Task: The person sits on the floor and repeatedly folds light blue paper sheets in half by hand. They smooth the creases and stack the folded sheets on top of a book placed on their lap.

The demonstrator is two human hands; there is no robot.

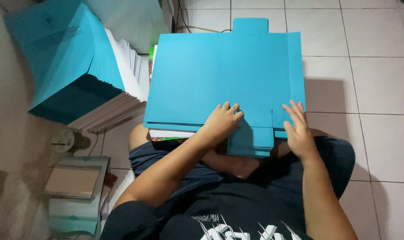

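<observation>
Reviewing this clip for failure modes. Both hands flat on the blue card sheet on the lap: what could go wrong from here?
1. The blue card sheet rests on a loose stack of papers on the lap; pressing with the left hand and right hand might shift it and skew a crease.
2. The near tab overhangs the lap unsupported and could bend.
3. The tall pile of blue folders beside the left arm leans and fans out; an elbow bump could topple it.

home workspace on a white tiled floor (366,80), tall stack of blue envelopes (73,66), cardboard boxes (75,186) against wall, cable (202,29) trailing
</observation>
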